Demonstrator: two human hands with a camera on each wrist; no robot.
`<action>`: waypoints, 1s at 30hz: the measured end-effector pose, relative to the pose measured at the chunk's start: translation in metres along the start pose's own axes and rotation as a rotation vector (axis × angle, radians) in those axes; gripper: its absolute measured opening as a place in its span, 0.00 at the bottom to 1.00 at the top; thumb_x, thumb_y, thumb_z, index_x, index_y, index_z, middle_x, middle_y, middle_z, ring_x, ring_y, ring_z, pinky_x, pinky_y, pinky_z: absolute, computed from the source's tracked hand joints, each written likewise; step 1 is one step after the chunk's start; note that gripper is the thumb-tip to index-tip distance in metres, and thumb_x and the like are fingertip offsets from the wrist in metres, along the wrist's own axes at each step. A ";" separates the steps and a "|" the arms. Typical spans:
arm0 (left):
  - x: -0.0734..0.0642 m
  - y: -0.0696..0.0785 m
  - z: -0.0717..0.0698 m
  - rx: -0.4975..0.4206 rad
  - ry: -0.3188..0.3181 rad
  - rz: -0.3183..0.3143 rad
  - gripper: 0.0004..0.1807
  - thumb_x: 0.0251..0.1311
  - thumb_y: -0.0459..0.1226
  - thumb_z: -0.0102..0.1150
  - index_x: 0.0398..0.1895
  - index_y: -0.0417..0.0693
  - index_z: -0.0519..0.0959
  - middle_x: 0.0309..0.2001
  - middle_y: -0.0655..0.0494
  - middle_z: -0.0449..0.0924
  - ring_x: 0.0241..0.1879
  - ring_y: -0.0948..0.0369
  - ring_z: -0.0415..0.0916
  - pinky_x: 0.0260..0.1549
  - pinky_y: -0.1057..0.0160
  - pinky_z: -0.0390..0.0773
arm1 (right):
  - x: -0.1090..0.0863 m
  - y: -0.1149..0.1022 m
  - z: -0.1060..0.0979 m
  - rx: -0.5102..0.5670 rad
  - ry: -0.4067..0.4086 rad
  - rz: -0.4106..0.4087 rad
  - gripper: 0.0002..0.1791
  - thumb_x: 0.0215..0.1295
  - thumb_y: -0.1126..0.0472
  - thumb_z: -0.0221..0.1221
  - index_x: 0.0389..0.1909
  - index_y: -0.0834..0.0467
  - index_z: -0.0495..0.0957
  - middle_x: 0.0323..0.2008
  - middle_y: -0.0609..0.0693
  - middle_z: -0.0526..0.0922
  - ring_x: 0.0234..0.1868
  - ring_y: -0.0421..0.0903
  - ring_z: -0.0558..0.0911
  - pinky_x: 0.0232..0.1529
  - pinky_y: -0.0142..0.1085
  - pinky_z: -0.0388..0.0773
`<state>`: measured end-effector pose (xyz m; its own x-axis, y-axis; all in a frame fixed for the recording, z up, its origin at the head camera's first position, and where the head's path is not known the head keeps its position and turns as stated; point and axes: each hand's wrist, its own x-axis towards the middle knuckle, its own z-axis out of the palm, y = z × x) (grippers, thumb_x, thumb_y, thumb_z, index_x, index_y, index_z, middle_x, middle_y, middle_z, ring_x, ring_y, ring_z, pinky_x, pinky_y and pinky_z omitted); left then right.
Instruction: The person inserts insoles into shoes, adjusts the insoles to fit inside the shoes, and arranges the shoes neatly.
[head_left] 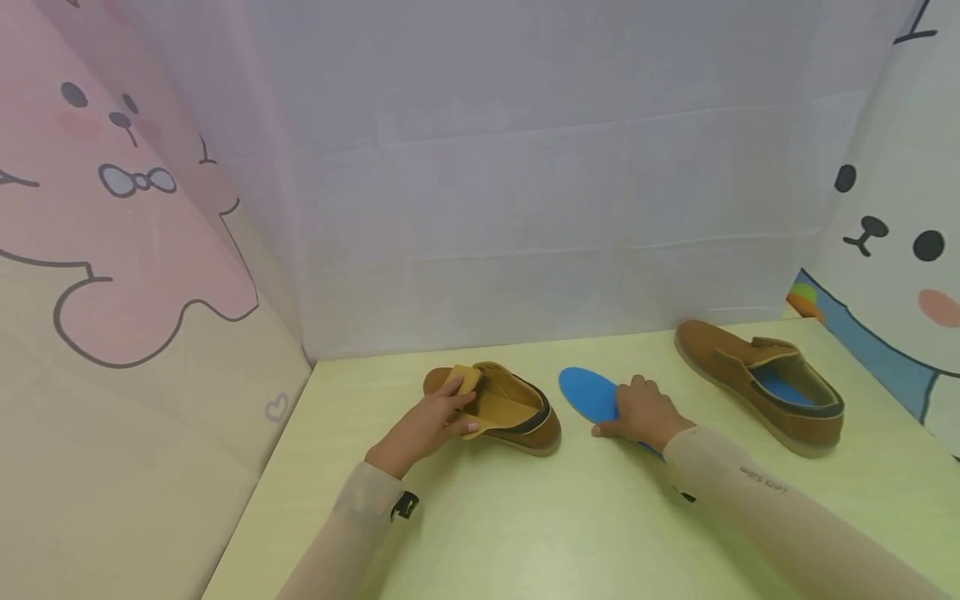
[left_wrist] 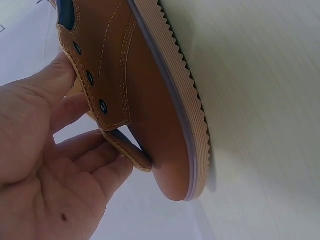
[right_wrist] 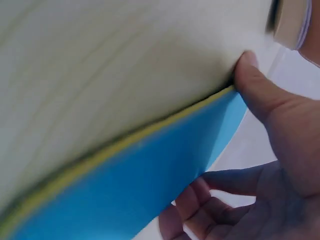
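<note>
A brown slip-on style shoe [head_left: 551, 435] with dark eyelets stands on the table at centre left, its opening spread wide. My left hand [head_left: 427, 423] holds it at the throat: in the left wrist view the thumb sits behind the eyelet flap [left_wrist: 85, 75], and curled fingers hold the tongue [left_wrist: 131, 152]. To the right of that shoe lies a blue insole [head_left: 588, 393] with a yellow lower layer [right_wrist: 100, 159]. My right hand [head_left: 648, 412] grips it across its width, thumb on the near edge and fingertips on the far edge; the palm hides its middle.
A second brown shoe [head_left: 720, 377] stands at the right of the table [head_left: 510, 533], with a blue insole [head_left: 776, 385] inside. A pale cloth [head_left: 495, 208] hangs along the back edge; cartoon-printed cloths rise at both sides.
</note>
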<state>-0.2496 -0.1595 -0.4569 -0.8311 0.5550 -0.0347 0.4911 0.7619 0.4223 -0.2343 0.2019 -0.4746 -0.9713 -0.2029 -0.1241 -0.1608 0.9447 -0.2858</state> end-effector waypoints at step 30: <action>-0.004 0.006 -0.001 0.008 0.052 -0.003 0.39 0.66 0.48 0.62 0.75 0.38 0.65 0.76 0.33 0.54 0.72 0.41 0.61 0.65 0.47 0.70 | -0.007 0.001 -0.031 0.082 0.166 -0.147 0.33 0.57 0.53 0.74 0.54 0.74 0.78 0.44 0.63 0.85 0.45 0.59 0.83 0.50 0.55 0.79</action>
<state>-0.2435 -0.1577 -0.4532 -0.8447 0.5352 0.0112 0.4908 0.7660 0.4151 -0.2333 0.2119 -0.4442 -0.9550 -0.2855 0.0809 -0.2949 0.8826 -0.3662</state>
